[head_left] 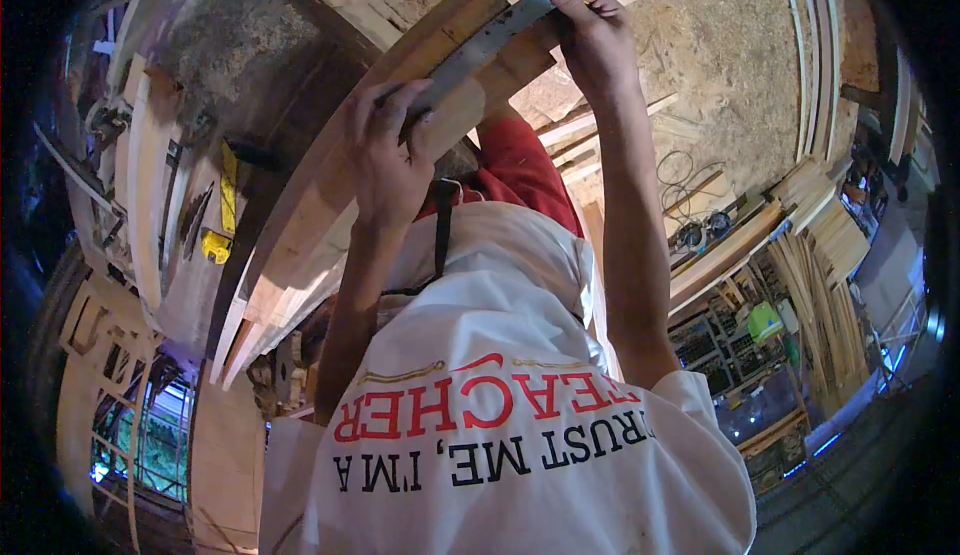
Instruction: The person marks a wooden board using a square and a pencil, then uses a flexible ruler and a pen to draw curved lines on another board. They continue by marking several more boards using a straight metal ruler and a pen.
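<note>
L hand (388,150): fingers curled, pinching near end of metal ruler (497,32). R hand (592,40): fingers pressed together, clamping far end. Ruler lies flat along top plank (330,220) of stack on counter (215,65). The 2-end hold prob. stops it sliding.

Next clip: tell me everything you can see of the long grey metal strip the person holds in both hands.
The long flat grey metal strip is thin, narrow and straight, dull with a bluish sheen; markings or teeth cannot be made out. It runs diagonally, lying against the pale stacked wooden planks. The left hand wraps around its lower end, and the right hand pinches it further up with the fingertips. Its upper end leaves the picture at the top.
</note>
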`<state>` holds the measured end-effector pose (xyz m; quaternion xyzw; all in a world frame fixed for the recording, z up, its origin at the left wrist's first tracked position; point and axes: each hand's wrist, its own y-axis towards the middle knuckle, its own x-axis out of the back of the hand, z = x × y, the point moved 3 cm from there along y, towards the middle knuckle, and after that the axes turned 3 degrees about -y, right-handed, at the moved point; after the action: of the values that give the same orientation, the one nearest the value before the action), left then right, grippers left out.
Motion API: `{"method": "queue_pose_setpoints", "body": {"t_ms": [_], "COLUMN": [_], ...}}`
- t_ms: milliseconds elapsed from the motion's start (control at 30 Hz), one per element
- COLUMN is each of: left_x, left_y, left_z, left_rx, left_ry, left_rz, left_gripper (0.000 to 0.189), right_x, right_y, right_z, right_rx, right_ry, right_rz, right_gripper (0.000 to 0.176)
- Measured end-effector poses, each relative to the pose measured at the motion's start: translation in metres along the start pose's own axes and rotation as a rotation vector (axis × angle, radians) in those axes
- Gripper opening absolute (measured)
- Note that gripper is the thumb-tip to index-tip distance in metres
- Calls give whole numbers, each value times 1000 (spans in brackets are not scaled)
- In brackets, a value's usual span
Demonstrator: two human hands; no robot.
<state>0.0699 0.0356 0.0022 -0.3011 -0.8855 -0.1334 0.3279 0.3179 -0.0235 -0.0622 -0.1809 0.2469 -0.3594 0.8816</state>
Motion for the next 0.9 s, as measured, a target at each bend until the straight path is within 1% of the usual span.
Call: {"method": "queue_pose_setpoints", "body": {"t_ms": [67,167,300,400,467,567,600,667,800,900], "left_x": [0,-1,-2,-2,0,-1,-1,-1,-4,-3], "left_y": [-1,-2,-2,-1,0,-1,-1,-3,-4,-1], "left_z": [2,4,6,6,1,1,0,0,-1,-6], "left_rx": [54,67,69,35,-10,7,7,66,68,33], "left_ry": [-4,-15,-34,-24,14,-5,-6,-16,-24,63], "left_rz": [29,30,19,16,5,3,4,41,37,84], "left_gripper": [28,27,26,25,33,30,30,28,32,28], "right_x": [6,-2,4,3,3,4,4,-4,5,2], "right_y": [3,-1,0,-1,-1,0,0,-3,2,0], "right_z": [-5,2,-2,-1,0,0,-1,5,-2,1], "right_rx": [-21,-24,-41,-58,-40,-39,-39,-8,-29,-50], "right_ry": [-27,-25,-66,-80,-122,-160,-160,-104,-100,-120], "right_rz": [22,-13,14,11,14,26,25,-5,22,36], "right_gripper": [12,16,21,24,26,27,27,26,25,23]}}
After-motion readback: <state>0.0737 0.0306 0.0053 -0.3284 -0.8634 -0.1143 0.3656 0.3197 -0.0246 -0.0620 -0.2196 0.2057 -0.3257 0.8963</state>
